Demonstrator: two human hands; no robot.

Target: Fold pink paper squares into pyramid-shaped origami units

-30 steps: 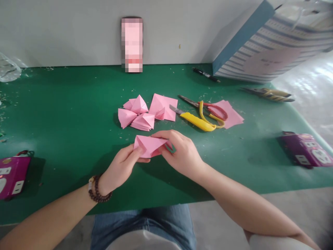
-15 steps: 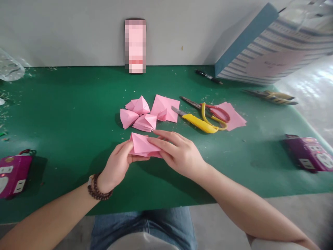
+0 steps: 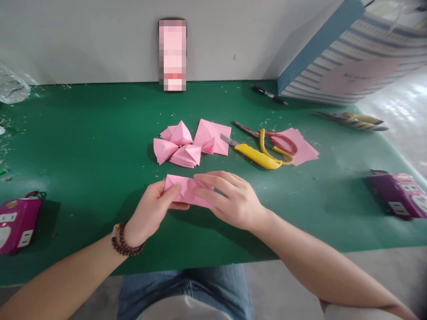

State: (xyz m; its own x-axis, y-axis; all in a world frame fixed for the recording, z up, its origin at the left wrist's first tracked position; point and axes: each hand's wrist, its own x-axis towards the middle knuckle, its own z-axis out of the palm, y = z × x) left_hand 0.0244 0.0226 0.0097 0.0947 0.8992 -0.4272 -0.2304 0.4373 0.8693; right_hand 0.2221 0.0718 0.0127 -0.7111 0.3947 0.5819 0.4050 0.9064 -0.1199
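Note:
A folded pink paper (image 3: 187, 190) is held between both hands above the green table (image 3: 83, 133). My left hand (image 3: 151, 209) pinches its left end, thumb on top and fingers beneath. My right hand (image 3: 233, 200) grips the right end, its fingers lying over the paper and covering that side. Just beyond sit several folded pink pieces (image 3: 186, 155), and a flatter pink square (image 3: 220, 131) lies beside them. Yellow-handled scissors (image 3: 258, 156) with a red handle rest partly on more pink sheets (image 3: 303, 149).
A phone (image 3: 172, 53) with a blurred screen leans on the wall. A pen (image 3: 269, 94), a striped bag (image 3: 340, 62) and pliers (image 3: 353, 121) are at the back right. Purple power boxes stand at left (image 3: 20, 224) and right (image 3: 400, 193); clear plastic (image 3: 11, 86) is far left.
The held paper has turned to a flatter, wider strip, its top face now showing. My left thumb has moved right onto it, and my right hand has shifted slightly. The camera view has shifted a little.

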